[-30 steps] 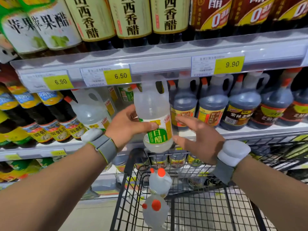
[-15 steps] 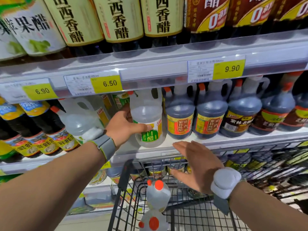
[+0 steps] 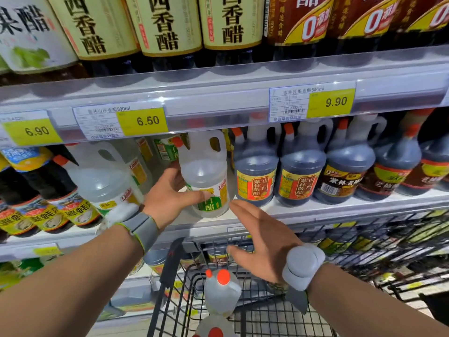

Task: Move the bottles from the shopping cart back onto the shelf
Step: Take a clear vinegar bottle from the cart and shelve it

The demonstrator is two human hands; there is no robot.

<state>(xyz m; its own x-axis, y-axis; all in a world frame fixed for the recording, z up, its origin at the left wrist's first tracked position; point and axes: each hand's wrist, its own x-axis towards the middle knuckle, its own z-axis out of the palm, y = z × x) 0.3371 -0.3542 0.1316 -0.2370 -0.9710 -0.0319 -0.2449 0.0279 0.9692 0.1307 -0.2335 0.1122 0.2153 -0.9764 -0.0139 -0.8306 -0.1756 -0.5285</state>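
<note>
Bottle [image 3: 206, 181] stands on shelf [image 3: 340, 209], left hand [image 3: 167, 198] wrapped round it; right hand [image 3: 264, 237] wide, holding nothing, over cart [image 3: 170, 263] with another bottle [image 3: 222, 295] inside.

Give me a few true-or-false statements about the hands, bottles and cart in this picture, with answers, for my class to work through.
1. The left hand grips the clear bottle at the shelf. True.
2. The right hand holds a bottle. False: it is open and holds nothing.
3. Orange-capped bottles lie in the cart. True.
4. The clear bottle's label is blue. False: it is green.
</note>
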